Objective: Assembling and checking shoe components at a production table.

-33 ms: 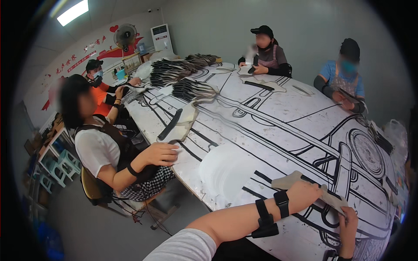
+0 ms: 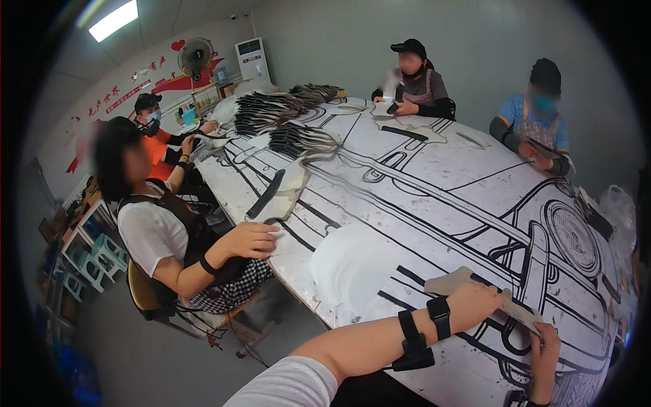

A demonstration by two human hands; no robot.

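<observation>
Head view, and nearest to the lens is your left sleeve (image 2: 291,383), a pale grey knit that looks softly ribbed. Past it your bare left forearm comes up at a slant, with two black wristbands (image 2: 410,330) and a small black box (image 2: 412,359) hanging under one of them. Your left hand (image 2: 475,305) is palm down, knuckles up, fingers bent over the middle of a grey-beige piece (image 2: 521,312). Can't tell how tight that is, since the palm side is hidden. Your right hand (image 2: 544,342) rises from the lower right, thumb and fingers pinching the piece's right-hand corner. The thing itself is flat, matte, fabric-looking, with wavy edges and a black strip, lying on the near right of the worktop (image 2: 495,152), which is white with bold black line art.

Left of it there's a smooth, whitish fan-shaped sheet (image 2: 349,268). Further up you've got a similar piece with a stiff-looking black strip (image 2: 266,195), close to a co-worker in a white top (image 2: 152,234), then a bundle of black-and-grey strips (image 2: 302,139) and a bigger shaggy heap (image 2: 264,112) behind.
</observation>
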